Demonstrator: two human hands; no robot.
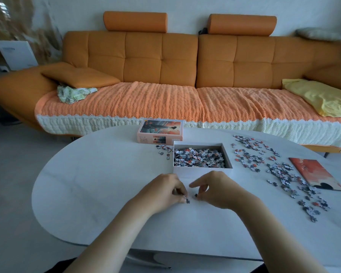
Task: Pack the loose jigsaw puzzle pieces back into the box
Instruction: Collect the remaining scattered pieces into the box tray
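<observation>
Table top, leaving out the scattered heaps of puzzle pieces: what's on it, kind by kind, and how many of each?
1 open white cardboard box tray, holding pieces
1 pink picture-printed box lid
1 flat orange picture board
2 small dark puzzle pieces at the fingertips
2 bare hands: left hand, right hand
Total: 7
</observation>
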